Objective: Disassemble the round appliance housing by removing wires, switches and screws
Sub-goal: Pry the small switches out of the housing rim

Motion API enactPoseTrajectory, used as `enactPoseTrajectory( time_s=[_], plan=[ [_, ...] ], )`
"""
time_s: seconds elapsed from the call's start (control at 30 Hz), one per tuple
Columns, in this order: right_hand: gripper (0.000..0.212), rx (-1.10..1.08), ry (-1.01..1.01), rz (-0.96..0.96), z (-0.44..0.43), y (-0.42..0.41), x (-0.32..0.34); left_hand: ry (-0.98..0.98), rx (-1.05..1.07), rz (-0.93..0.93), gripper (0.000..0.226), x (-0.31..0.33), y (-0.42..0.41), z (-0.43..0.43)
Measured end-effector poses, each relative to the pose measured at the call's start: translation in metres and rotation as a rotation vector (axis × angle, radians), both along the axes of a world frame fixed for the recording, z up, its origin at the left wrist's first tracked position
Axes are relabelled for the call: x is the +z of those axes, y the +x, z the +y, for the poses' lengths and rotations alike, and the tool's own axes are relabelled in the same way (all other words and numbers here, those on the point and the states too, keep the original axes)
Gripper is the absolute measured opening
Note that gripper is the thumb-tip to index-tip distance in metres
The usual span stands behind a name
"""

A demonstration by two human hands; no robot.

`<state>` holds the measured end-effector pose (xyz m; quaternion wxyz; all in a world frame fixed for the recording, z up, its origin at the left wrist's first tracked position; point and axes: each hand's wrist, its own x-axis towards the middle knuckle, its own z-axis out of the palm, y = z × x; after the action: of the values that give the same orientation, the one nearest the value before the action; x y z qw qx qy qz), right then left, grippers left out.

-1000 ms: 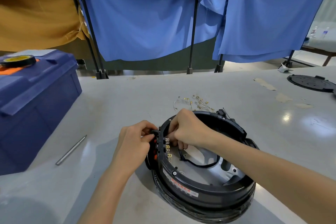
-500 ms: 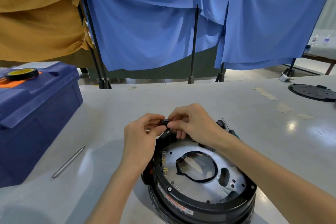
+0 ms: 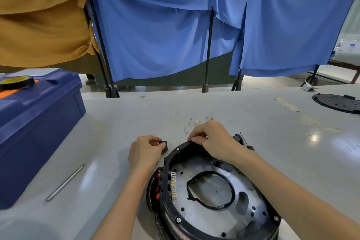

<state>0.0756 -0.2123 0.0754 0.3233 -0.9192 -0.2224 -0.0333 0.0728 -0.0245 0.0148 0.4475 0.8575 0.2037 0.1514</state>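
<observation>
1. Housing [image 3: 194,218]: black rim, silvery-grey plate; orange buttons [image 3: 158,185] at its 9 o'clock.
2. Switch [image 3: 164,145]: black.
3. Box [image 3: 39,122], 9 o'clock: dark blue; tape roll [image 3: 17,82] black and yellow.
4. Curtain [image 3: 165,35], 12 o'clock: blue; cloth [image 3: 39,25], 10 o'clock: mustard.
5. Bench [image 3: 136,113]: pale grey.

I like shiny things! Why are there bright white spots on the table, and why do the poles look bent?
Head view: the spots are light glare on the glossy table; the black pole leans, probably because the wide-angle lens bends things near the edges; the round housing looks sharp, not blurred.
</observation>
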Motion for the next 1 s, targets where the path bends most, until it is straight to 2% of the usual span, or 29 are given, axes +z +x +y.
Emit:
enactPoseTrajectory(
  time_s=[0.07,0.17,0.23,0.3,0.37,0.4,0.53,0.63,0.77,0.9,1.0],
  plan=[
    [0.018,-0.003,0.003,-0.008,0.000,0.000,-0.001,0.074,0.010,0.036,0.017,0.000,0.002,0.000],
    [0.018,0.000,-0.006,-0.010,0.000,-0.001,-0.001,0.045,-0.002,0.019,0.028,0.002,0.000,0.004],
    [0.016,-0.003,-0.009,-0.014,0.000,-0.003,0.001,0.022,-0.035,-0.047,0.022,0.009,-0.008,0.006],
    [0.014,-0.002,-0.022,-0.103,0.000,-0.009,0.005,-0.078,-0.132,-0.125,0.008,0.017,-0.023,0.007],
    [0.013,0.053,-0.062,-0.220,0.003,-0.019,0.014,-0.180,-0.311,-0.134,0.016,0.024,-0.042,0.009],
    [0.012,0.110,-0.081,-0.221,0.005,-0.025,0.019,-0.204,-0.396,-0.118,0.020,0.026,-0.052,0.011],
    [0.011,0.329,-0.200,0.044,0.013,-0.052,0.024,-0.288,-0.507,-0.104,0.027,0.032,-0.084,0.023],
    [0.009,0.326,-0.236,0.060,0.020,-0.062,0.017,-0.320,-0.539,-0.104,0.027,0.034,-0.098,0.031],
    [0.012,0.272,-0.264,-0.003,0.026,-0.065,0.009,-0.099,-0.638,-0.114,0.033,0.039,-0.106,0.031],
    [0.010,0.267,-0.355,-0.040,0.033,-0.064,0.003,0.058,-0.606,-0.165,0.027,0.039,-0.108,0.025],
    [0.030,0.243,-0.405,-0.078,0.038,-0.061,-0.003,0.131,-0.572,-0.175,0.029,0.038,-0.108,0.021]
  ],
)
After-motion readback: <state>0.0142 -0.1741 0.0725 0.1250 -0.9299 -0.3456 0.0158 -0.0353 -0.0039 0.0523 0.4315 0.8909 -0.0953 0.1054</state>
